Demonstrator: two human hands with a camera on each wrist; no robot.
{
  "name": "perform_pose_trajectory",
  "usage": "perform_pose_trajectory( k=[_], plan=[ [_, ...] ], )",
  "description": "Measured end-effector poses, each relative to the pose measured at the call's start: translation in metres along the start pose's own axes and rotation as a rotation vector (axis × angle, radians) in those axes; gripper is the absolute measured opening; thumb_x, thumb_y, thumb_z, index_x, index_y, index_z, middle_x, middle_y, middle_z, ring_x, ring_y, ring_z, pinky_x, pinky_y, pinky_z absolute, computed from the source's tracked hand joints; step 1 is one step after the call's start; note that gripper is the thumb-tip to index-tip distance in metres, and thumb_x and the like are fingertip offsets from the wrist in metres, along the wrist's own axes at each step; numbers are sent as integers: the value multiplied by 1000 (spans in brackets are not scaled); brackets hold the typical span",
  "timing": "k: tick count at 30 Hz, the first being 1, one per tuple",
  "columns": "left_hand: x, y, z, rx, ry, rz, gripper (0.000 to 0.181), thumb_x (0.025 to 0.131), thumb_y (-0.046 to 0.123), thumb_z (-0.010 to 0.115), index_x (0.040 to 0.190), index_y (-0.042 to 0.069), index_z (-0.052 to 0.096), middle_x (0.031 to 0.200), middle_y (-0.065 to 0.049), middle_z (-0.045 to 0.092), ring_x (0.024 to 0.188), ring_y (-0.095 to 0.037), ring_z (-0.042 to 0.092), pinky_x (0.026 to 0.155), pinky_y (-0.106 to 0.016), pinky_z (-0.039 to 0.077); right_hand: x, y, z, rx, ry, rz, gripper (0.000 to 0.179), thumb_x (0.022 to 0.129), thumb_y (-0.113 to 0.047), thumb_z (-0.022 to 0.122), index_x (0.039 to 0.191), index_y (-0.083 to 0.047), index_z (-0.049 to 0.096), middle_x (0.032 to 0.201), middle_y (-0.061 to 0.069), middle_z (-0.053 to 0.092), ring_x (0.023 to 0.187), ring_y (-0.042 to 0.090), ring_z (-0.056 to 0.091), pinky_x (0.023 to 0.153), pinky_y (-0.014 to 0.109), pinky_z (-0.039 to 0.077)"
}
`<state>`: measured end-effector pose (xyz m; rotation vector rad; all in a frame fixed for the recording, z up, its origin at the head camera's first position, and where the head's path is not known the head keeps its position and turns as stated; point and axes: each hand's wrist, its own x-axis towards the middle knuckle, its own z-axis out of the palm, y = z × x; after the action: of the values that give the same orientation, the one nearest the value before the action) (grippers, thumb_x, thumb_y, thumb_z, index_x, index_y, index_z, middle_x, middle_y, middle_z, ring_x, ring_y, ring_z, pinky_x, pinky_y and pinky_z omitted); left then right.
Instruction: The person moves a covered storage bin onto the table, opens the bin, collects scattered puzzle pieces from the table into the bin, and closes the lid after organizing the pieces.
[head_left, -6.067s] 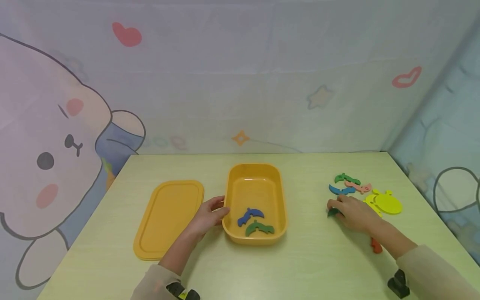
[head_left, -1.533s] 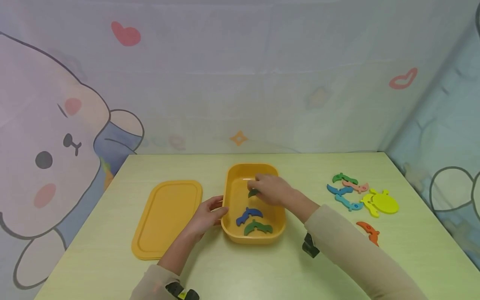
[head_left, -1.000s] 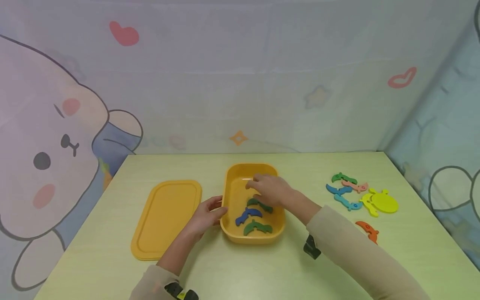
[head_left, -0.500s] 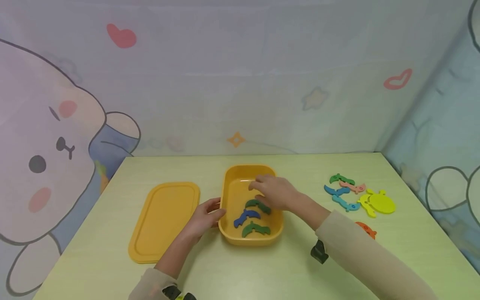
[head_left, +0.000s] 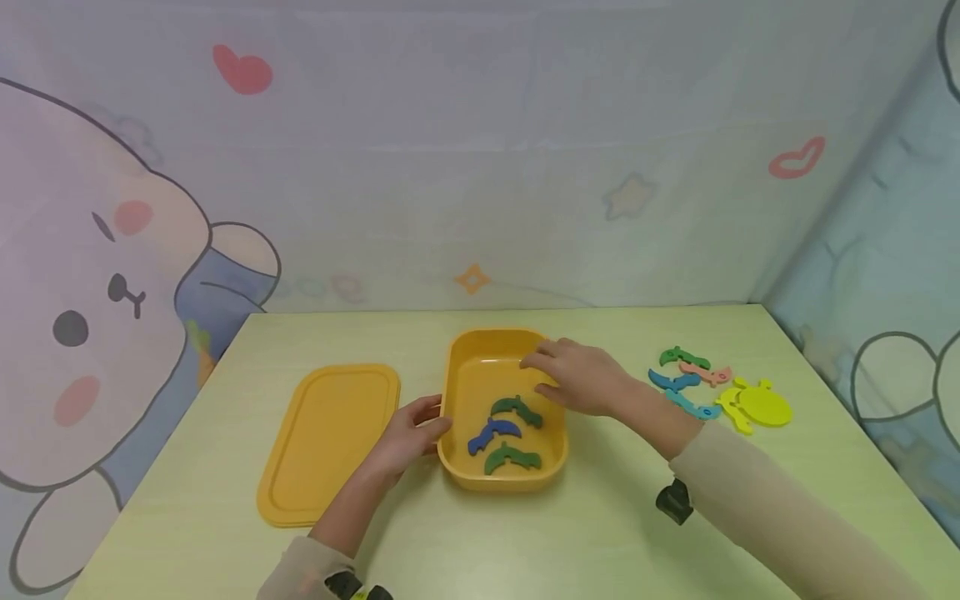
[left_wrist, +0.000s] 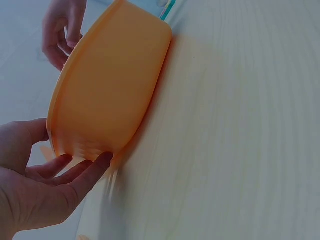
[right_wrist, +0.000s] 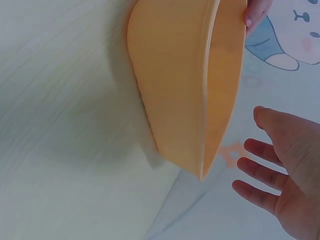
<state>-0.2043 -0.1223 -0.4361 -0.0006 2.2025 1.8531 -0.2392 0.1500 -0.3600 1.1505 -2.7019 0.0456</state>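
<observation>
My left hand (head_left: pixel 408 433) holds the left side of a yellow box (head_left: pixel 501 482), thumb at the rim and fingertips against the outer wall, as the left wrist view shows. Inside the box lie a dark green curved piece (head_left: pixel 517 409), a blue one (head_left: pixel 492 434) and a lighter green one (head_left: pixel 512 457), all flat with notched edges. My right hand (head_left: pixel 581 375) hovers over the box's right rim with fingers spread. Nothing is between them. In the right wrist view this hand (right_wrist: pixel 290 165) stands apart from the box wall (right_wrist: pixel 175 75).
A yellow lid (head_left: pixel 330 442) lies flat left of the box. On the right are flat pieces: green (head_left: pixel 684 358), pink (head_left: pixel 707 372), blue (head_left: pixel 675 381), light blue (head_left: pixel 692 406), yellow curved (head_left: pixel 733 408) and yellow round (head_left: pixel 767 406). A printed cloth (head_left: pixel 525 167) hangs behind the table.
My right hand brought the dark green piece from the right into the box, let it go, and has drawn back right to the rim. The sleeve now covers the orange piece. My left hand stays.
</observation>
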Motion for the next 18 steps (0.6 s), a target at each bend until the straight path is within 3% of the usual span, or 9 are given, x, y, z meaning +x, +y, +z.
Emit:
perform_pose_trajectory(
  k=[6, 18],
  plan=[
    [-1, 0, 0, -10, -3, 13, 46, 90, 13, 57, 133, 3, 45, 126, -20, 51, 105, -28, 58, 78, -38, 54, -16, 9, -8, -38, 36, -35, 36, 83, -27, 68, 117, -16, 60, 105, 1, 59, 87, 18, 57, 62, 27, 50],
    [-2, 0, -1, 11, -3, -3, 47, 91, 15, 57, 134, 4, 44, 127, -19, 50, 105, -26, 58, 78, -36, 54, -48, 25, -15, 20, -29, 36, 41, 86, -32, 63, 123, -15, 57, 116, 5, 58, 99, 24, 57, 73, 36, 52]
  ],
)
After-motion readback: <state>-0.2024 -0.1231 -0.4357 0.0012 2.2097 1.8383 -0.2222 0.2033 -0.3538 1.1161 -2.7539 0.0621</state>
